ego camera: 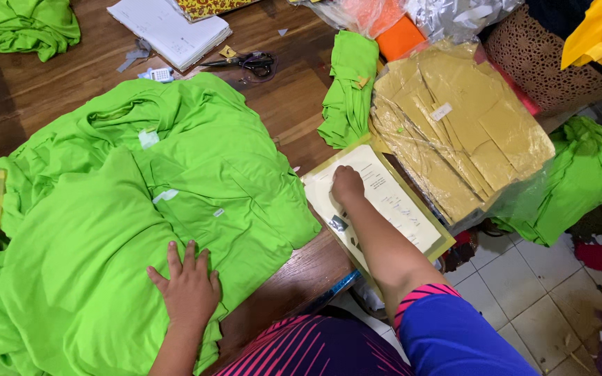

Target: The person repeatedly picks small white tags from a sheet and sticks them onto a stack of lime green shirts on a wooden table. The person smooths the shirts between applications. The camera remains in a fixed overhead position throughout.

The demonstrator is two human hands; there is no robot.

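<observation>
My left hand (188,287) lies flat, fingers apart, on a big heap of bright green shirts (127,209) spread over the wooden table (294,104). My right hand (347,186) is closed in a fist and rests on a sheet of paper on a clipboard (384,202) at the table's right edge. What the fist holds is hidden. A small metal clip (337,223) sits on the sheet next to my forearm.
Black scissors (249,63), a white notebook (168,28) and a small calculator (159,74) lie at the back. A folded green stack (348,90) stands beside a plastic bag of tan fabric pieces (454,125). More green cloth (580,174) hangs off to the right over the tiled floor.
</observation>
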